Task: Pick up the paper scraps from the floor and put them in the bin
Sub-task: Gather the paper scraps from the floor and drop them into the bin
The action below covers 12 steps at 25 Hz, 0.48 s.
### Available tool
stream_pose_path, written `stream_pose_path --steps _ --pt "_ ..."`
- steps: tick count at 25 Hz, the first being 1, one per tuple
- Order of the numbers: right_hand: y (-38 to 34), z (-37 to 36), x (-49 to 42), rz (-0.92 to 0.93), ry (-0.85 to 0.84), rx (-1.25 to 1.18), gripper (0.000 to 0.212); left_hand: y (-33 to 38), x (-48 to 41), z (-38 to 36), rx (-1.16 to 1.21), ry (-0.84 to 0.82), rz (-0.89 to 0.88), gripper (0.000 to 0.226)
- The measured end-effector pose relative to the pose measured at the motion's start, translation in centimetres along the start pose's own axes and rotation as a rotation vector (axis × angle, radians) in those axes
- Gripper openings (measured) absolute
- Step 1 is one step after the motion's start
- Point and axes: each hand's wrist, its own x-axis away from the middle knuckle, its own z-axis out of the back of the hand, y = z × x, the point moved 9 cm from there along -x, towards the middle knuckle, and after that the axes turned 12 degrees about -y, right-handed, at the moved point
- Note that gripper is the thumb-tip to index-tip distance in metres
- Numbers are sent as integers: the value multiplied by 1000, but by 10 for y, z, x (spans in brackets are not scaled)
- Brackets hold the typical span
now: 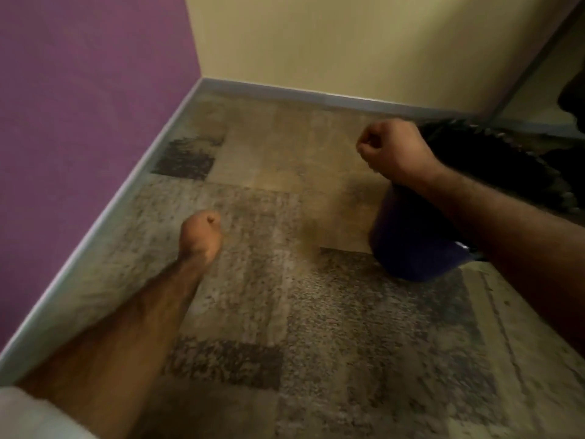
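We see both of the person's arms stretched out over a patterned carpet (pixel 294 315) that covers the floor. The picture is blurred.

The left hand (pixel 201 231) hangs over the carpet near the floor's left edge. Its grip is pressed together, fingers curled tight into the palm. The right hand (pixel 392 148) is held further out, towards the floor's far right corner, and its grip is also balled into a fist. We cannot tell whether either fist encloses any paper.

The bin (pixel 408 242), dark blue, stands on the carpet towards the right edge, just under the right forearm, which hides its upper part. Behind the bin, in the far right corner, lies something black and ridged (pixel 497 166) that we cannot make out.

A purple wall (pixel 79 106) borders the floor on the left and a cream wall (pixel 348 42) on the far side. A grey skirting board (pixel 285 90) runs along the foot of both. A white sleeve (pixel 31 416) shows at the near left corner.
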Motion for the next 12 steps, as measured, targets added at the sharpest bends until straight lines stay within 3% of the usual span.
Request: stream_pose_path --steps 2,4,8,12 --pt "-16 -45 -13 26 -145 -2 16 -89 14 20 -36 20 185 20" --pt "-21 -93 -23 17 -270 -2 14 -139 21 22 -40 -3 261 23" --pt "-33 -184 -33 2 -509 -15 12 -165 5 9 -69 -63 225 28" --pt "-61 -239 -36 116 -625 104 11 -164 -8 14 -124 -38 176 28"
